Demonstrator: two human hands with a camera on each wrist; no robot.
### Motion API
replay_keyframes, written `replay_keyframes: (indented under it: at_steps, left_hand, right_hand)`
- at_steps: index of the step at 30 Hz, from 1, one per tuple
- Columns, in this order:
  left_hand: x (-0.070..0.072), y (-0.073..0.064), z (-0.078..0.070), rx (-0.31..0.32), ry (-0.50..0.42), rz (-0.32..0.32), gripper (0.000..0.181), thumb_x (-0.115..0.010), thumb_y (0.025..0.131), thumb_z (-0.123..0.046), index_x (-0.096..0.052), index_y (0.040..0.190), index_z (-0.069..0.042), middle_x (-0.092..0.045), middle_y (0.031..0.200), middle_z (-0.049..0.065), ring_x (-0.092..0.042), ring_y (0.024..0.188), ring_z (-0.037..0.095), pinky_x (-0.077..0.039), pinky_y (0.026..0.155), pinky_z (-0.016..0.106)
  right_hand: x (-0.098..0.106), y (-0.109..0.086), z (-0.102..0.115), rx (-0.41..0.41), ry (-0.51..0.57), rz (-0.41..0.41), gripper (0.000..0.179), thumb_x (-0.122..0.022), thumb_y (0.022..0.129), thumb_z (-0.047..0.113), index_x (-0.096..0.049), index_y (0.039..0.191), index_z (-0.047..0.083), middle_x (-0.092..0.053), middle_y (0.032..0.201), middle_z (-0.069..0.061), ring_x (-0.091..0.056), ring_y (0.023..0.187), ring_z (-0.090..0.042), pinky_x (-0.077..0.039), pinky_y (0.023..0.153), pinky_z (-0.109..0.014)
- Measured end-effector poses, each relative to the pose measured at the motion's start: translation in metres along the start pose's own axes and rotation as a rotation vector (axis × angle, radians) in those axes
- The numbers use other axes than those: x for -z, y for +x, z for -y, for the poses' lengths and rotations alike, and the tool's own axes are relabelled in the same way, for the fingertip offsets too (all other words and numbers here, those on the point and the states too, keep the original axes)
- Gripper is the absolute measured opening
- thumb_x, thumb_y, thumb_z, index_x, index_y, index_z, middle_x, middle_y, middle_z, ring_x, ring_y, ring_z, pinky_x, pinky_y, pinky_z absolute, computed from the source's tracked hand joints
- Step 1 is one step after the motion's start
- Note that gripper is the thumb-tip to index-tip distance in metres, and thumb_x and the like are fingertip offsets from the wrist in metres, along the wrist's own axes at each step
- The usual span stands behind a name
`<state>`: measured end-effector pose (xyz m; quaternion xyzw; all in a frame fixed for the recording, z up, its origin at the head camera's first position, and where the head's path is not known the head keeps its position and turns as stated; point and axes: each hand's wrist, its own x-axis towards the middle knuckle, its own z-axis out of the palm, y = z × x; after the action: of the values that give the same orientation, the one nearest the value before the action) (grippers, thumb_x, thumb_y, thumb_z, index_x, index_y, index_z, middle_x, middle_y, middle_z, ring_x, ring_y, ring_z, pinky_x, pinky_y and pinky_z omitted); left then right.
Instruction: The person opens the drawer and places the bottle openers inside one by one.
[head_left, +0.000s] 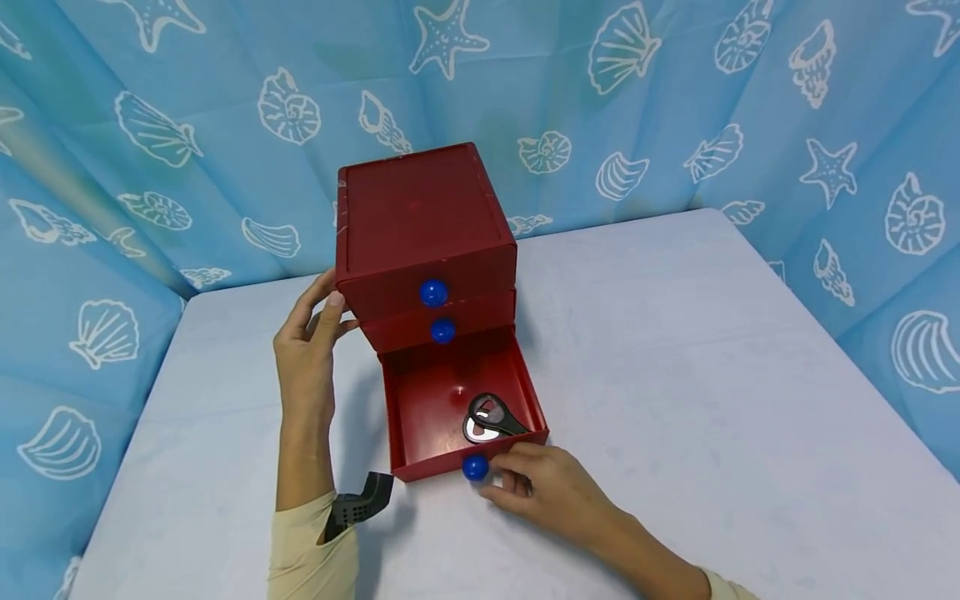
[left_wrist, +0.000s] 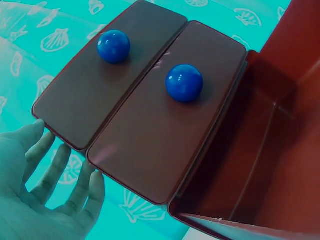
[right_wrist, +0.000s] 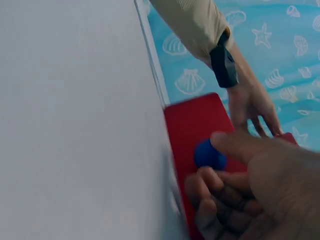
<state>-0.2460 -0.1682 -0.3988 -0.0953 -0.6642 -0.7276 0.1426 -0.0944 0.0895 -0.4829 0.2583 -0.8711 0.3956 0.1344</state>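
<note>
A dark red cabinet (head_left: pixel 420 212) has three stacked drawers with blue knobs. Its bottom drawer (head_left: pixel 423 408) is pulled out. Inside, at the front right corner, lies a black magnifying glass (head_left: pixel 513 425), overlapping a round, dark-rimmed piece (head_left: pixel 474 432) with white on it. My left hand (head_left: pixel 309 367) rests its extended fingertips against the cabinet's left side, level with the upper drawers. My right hand (head_left: pixel 551 492) is at the bottom drawer's blue knob (head_left: pixel 475 467); thumb and index finger are spread around its right edge, the other fingers bent, as the right wrist view also shows.
The cabinet stands on a table with a white cloth (head_left: pixel 660 350), close to the back edge. A blue curtain (head_left: pixel 480 100) with white shells and starfish hangs behind and at both sides. A black wrist camera (head_left: pixel 360 504) sticks out from my left forearm beside the open drawer.
</note>
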Motion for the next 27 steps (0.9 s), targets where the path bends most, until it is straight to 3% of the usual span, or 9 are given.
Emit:
replay_keyframes:
  at_steps: [4,7,14,22,27]
  left_hand:
    - [-0.001,0.001,0.000,0.005,0.006,0.005,0.043,-0.068,0.097,-0.026,-0.062,0.138,-0.018,-0.057,0.138,0.008,-0.061,0.114,0.030,-0.056,0.090,0.030]
    - [-0.001,0.000,-0.001,0.009,0.018,-0.003,0.043,-0.068,0.097,-0.028,-0.062,0.138,-0.019,-0.057,0.137,0.007,-0.061,0.113,0.030,-0.056,0.089,0.029]
    - [-0.002,-0.001,-0.002,0.007,0.049,-0.015,0.042,-0.067,0.097,-0.031,-0.062,0.138,-0.022,-0.058,0.136,0.004,-0.062,0.113,0.029,-0.056,0.090,0.030]
    - [-0.001,-0.001,-0.002,0.011,0.033,-0.015,0.043,-0.068,0.096,-0.030,-0.062,0.138,-0.020,-0.058,0.137,0.005,-0.061,0.114,0.029,-0.056,0.089,0.030]
    - [-0.001,-0.001,-0.002,0.010,0.030,-0.013,0.043,-0.068,0.097,-0.029,-0.063,0.138,-0.020,-0.058,0.137,0.006,-0.062,0.113,0.029,-0.056,0.090,0.030]
  right_hand:
    - [-0.007,0.000,0.003,-0.129,-0.014,-0.015,0.016,-0.083,0.084,0.024,-0.072,0.083,0.013,-0.055,0.071,0.013,-0.050,0.063,0.003,-0.044,0.058,-0.009]
    - [-0.010,0.001,0.004,-0.177,0.003,-0.046,0.016,-0.083,0.084,0.024,-0.073,0.086,0.011,-0.057,0.073,0.013,-0.050,0.063,0.002,-0.045,0.057,-0.011]
    - [-0.015,0.002,-0.003,-0.159,0.074,-0.111,0.015,-0.084,0.081,0.016,-0.074,0.086,0.006,-0.059,0.074,0.010,-0.053,0.060,-0.001,-0.045,0.055,-0.010]
    - [-0.024,0.008,-0.002,-0.193,0.103,-0.126,0.017,-0.084,0.083,0.021,-0.074,0.086,0.008,-0.059,0.074,0.011,-0.054,0.061,-0.001,-0.048,0.056,-0.012]
    - [-0.027,0.012,-0.004,-0.171,0.110,-0.163,0.016,-0.084,0.083,0.019,-0.074,0.084,0.006,-0.059,0.072,0.009,-0.053,0.059,-0.001,-0.049,0.054,-0.014]
